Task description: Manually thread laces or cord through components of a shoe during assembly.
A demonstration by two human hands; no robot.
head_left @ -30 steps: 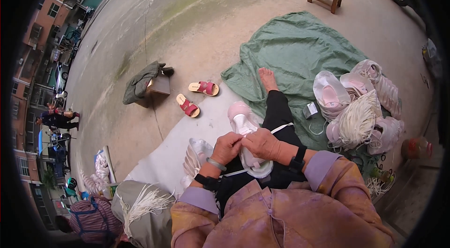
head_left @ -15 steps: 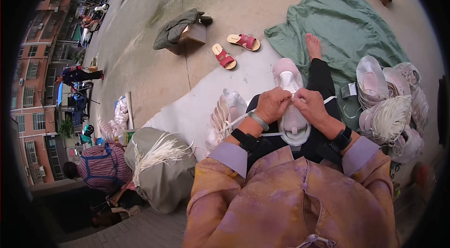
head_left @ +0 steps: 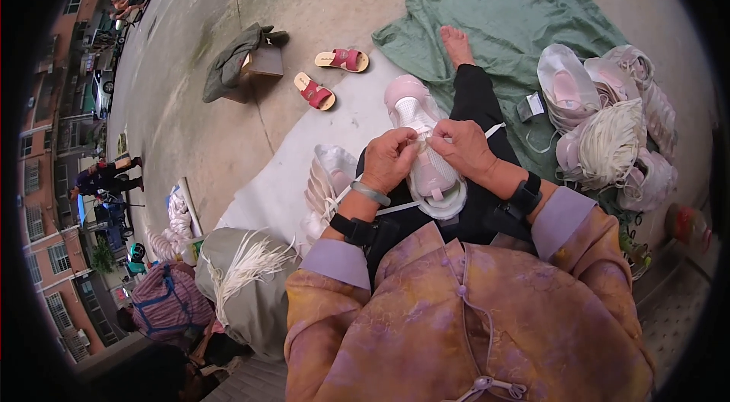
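A pale pink and white shoe (head_left: 423, 140) lies sole-down on my lap, toe pointing away from me. My left hand (head_left: 389, 159) pinches the shoe's lacing area from the left. My right hand (head_left: 464, 147) grips the same spot from the right and holds a white lace (head_left: 494, 130) that trails out past it. Another stretch of white lace (head_left: 395, 208) runs under the shoe toward my left wrist. My bare foot (head_left: 457, 45) rests on a green cloth (head_left: 502, 14).
A pile of pink shoes and a bundle of white laces (head_left: 608, 140) lies at my right. Stacked white insoles (head_left: 323, 182) sit left of my knee. Red sandals (head_left: 331, 75), a cardboard box under a grey garment (head_left: 247, 64), and a bag holding laces (head_left: 243, 273) lie nearby.
The view has shifted, so the shoe and hands sit nearer the picture's centre. Both hands stay on the shoe's lacing; the lace now sticks out to the right.
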